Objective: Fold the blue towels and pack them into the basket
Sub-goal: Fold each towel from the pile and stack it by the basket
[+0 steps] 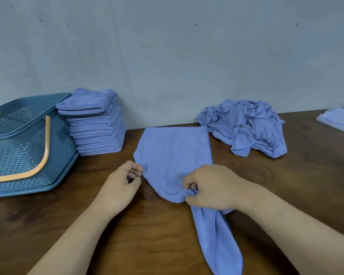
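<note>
A blue microfibre towel (pixel 173 155) is lying partly spread on the dark wooden table (pixel 296 175), its far edge reaching almost to the grey wall (pixel 167 46) and its near end trailing in a bunched tail toward the person and off the bottom of the view. The right hand (pixel 211 187) is resting on the towel where it narrows, with thumb and fingertips pinching a gathered fold of cloth between them. The left hand (pixel 121 187) is sitting at the towel's left edge with its fingers curled loosely inward; the fingertips are touching or just beside the hem (whether they are actually gripping it cannot be told).

To the left, against the wall, a tall stack of folded blue towels (pixel 96 126) is standing, its top layers sagging a little. Touching that stack on its left is the blue perforated plastic basket (pixel 28 155), which is tilting with its opening toward the camera and its orange handle (pixel 42 155) lying across it; no towel is showing inside it. On the right, near the wall, a rumpled heap of unfolded blue towels (pixel 244 126) is waiting, just beside the spread towel's far right corner. At the far right edge a clear plastic lid (pixel 338 120) is lying on the table.
</note>
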Tool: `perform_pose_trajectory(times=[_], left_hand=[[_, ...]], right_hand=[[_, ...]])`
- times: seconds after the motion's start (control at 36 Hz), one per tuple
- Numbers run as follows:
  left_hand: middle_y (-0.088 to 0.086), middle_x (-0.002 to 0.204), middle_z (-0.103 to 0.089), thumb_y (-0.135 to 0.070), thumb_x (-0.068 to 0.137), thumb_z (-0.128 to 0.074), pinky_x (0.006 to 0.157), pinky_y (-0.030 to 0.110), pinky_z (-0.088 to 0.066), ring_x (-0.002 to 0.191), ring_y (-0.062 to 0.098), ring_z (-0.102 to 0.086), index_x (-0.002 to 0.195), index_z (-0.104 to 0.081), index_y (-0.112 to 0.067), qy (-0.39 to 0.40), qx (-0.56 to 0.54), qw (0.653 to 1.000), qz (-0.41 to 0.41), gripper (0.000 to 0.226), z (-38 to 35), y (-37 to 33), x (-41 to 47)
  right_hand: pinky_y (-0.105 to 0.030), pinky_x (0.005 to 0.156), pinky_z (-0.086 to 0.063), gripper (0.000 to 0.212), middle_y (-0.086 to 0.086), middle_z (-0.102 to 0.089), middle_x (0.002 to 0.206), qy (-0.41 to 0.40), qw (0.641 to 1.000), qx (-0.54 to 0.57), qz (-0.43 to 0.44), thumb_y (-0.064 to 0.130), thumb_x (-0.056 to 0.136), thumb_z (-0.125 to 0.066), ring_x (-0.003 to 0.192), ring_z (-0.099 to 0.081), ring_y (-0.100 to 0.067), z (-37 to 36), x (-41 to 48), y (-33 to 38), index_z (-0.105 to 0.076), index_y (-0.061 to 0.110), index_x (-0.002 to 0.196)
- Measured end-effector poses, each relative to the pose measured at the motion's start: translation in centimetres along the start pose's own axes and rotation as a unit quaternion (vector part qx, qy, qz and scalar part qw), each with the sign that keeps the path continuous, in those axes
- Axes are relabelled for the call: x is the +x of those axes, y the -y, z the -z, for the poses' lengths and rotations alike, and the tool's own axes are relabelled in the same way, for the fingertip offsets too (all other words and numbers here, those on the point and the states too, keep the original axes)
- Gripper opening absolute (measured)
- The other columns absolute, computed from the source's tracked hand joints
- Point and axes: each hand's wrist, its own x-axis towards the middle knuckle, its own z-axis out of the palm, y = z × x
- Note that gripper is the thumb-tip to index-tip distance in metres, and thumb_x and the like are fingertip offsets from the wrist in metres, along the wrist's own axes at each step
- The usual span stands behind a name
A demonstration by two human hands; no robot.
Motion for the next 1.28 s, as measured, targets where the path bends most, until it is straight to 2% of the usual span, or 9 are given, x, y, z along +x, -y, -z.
perform_pose_trajectory(times=[0.08,0.25,0.33,0.42,0.58,0.72,0.83,1.08,1.28], left_hand=[[-0.021,0.109,-0.071,-0.012,0.093,-0.063,0.083,0.019,-0.046,0.100,0.005,-0.068,0.110,-0.066,-0.044,-0.009,-0.005,1.000,-0.001,0.036,-0.1,0.2,0.2],[-0.020,0.109,-0.070,-0.015,0.092,-0.062,0.083,0.026,-0.049,0.099,0.005,-0.068,0.114,-0.065,-0.040,-0.051,-0.017,0.999,-0.005,0.034,-0.4,0.2,0.5],[-0.021,0.106,-0.070,-0.023,0.095,-0.065,0.080,0.025,-0.048,0.098,0.004,-0.067,0.110,-0.063,-0.043,-0.053,0.001,0.998,-0.016,0.025,-0.6,-0.2,0.4],[-0.022,0.108,-0.068,-0.031,0.099,-0.066,0.082,0.019,-0.045,0.105,0.003,-0.064,0.107,-0.065,-0.044,-0.023,0.045,0.998,-0.043,0.015,-0.9,-1.1,0.0],[-0.028,0.106,-0.064,-0.045,0.098,-0.070,0.091,0.018,-0.046,0.113,-0.002,-0.056,0.111,-0.069,-0.045,0.047,0.127,0.985,-0.109,0.013,-2.7,-4.3,-0.8],[-0.029,0.108,-0.061,-0.064,0.094,-0.062,0.094,0.025,-0.048,0.108,-0.004,-0.053,0.120,-0.065,-0.045,0.025,0.185,0.972,-0.143,0.032,-6.2,-7.2,-0.9],[-0.023,0.115,-0.062,-0.058,0.101,-0.058,0.092,0.026,-0.047,0.104,0.002,-0.056,0.120,-0.068,-0.041,0.011,0.222,0.960,-0.168,0.027,-7.9,-8.0,-0.1],[-0.023,0.098,-0.063,-0.038,0.104,-0.063,0.079,0.025,-0.048,0.090,0.005,-0.055,0.099,-0.072,-0.038,-0.048,0.201,0.960,-0.187,0.010,-6.4,-7.9,0.4],[-0.021,0.107,-0.058,-0.031,0.108,-0.055,0.080,0.019,-0.042,0.104,0.009,-0.056,0.106,-0.057,-0.037,-0.112,0.112,0.972,-0.172,0.007,-1.5,-6.4,0.5]], right_hand=[[-0.025,0.065,-0.044,0.020,0.013,-0.060,0.069,0.025,0.971,0.236,0.001,0.039,0.093,-0.074,0.064,-0.052,-0.004,0.3,0.4,-2.4,-0.069,0.023,0.082],[-0.028,0.067,-0.040,0.025,-0.006,-0.054,0.077,-0.058,0.813,0.570,-0.101,0.024,0.101,-0.070,0.071,-0.051,-0.016,0.2,0.2,-6.4,-0.062,0.012,0.081],[-0.030,0.070,-0.044,0.023,0.003,-0.064,0.075,-0.100,0.867,0.450,-0.188,0.027,0.104,-0.064,0.070,-0.058,-0.017,0.4,0.2,-8.2,-0.072,0.018,0.084],[-0.030,0.092,-0.055,0.011,0.017,-0.077,0.091,-0.123,0.899,0.359,-0.218,0.033,0.100,-0.068,0.091,-0.071,0.000,0.4,-0.1,-9.4,-0.077,0.039,0.101],[-0.037,0.085,-0.054,0.005,-0.003,-0.074,0.090,-0.092,0.923,0.322,-0.187,0.038,0.093,-0.072,0.086,-0.070,-0.020,0.7,-0.2,-9.4,-0.077,0.037,0.092],[-0.026,0.067,-0.043,0.005,0.008,-0.066,0.068,-0.050,0.924,0.333,-0.184,0.037,0.089,-0.079,0.061,-0.057,-0.002,1.1,-0.7,-10.1,-0.076,0.034,0.086],[-0.022,0.066,-0.046,0.006,0.007,-0.071,0.071,-0.059,0.924,0.337,-0.169,0.031,0.091,-0.079,0.063,-0.060,0.000,1.2,-0.8,-10.4,-0.079,0.035,0.086],[-0.034,0.067,-0.051,0.014,-0.008,-0.073,0.078,-0.109,0.907,0.360,-0.190,0.023,0.096,-0.074,0.067,-0.060,-0.015,1.1,-0.5,-10.8,-0.079,0.028,0.084],[-0.045,0.082,-0.057,0.009,-0.013,-0.076,0.097,-0.230,0.878,0.358,-0.220,0.027,0.101,-0.070,0.082,-0.069,-0.025,2.3,-0.9,-12.5,-0.076,0.029,0.095]])
